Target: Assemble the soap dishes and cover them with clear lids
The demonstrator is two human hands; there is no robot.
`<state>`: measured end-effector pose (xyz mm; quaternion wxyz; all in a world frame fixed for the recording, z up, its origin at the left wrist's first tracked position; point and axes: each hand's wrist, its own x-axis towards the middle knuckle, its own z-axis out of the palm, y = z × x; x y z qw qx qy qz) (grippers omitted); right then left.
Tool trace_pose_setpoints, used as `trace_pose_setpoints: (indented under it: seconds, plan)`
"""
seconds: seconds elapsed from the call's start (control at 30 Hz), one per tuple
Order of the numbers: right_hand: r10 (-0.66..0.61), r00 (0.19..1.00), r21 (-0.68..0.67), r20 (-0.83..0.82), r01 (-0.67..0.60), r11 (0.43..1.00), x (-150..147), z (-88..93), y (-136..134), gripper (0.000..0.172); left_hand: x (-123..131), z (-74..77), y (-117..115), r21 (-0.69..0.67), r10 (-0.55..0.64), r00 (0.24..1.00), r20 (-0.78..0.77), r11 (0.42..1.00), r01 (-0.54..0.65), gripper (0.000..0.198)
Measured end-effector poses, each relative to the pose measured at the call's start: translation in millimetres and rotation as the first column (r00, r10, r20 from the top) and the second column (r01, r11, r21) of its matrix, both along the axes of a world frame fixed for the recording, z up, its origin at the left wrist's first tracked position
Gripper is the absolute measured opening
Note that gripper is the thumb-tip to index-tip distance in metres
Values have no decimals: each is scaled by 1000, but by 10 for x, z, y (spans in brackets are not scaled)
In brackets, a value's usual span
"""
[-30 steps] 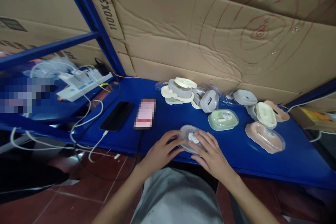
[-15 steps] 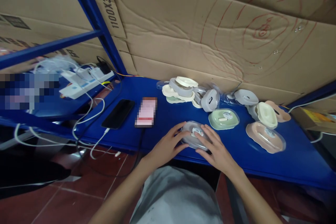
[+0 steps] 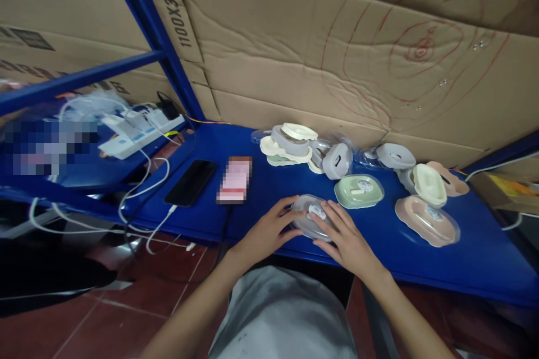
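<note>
A grey dish under a clear cover (image 3: 310,224), with a round white label, lies at the front edge of the blue table. My left hand (image 3: 273,230) wraps its fingers round the left side of it. From the right, my right hand (image 3: 346,235) grips the same dish, its fingers reaching over the clear cover. A green covered dish (image 3: 366,197) lies just behind my right hand. Farther right is a pink covered dish (image 3: 425,224).
Stacked cream and grey dishes (image 3: 290,143) stand along the cardboard wall (image 3: 273,39). More dishes (image 3: 427,185) are at the right. A black phone (image 3: 190,182), a lit phone (image 3: 236,178) and a power strip (image 3: 138,137) with white cables are on the left.
</note>
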<state>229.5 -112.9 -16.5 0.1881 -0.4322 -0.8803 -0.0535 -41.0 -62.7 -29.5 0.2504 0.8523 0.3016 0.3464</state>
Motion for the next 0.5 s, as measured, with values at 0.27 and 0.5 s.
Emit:
trace_pose_setpoints:
  seconds: [0.27, 0.5]
  plan:
    - [-117, 993, 101, 27, 114, 988, 156, 31, -172, 57, 106, 626, 690, 327, 275, 960, -57, 913, -243, 26]
    - [-252, 968, 175, 3, 248, 953, 183, -96, -389, 68, 359, 944, 1449, 434, 465, 803, -372, 852, -292, 33]
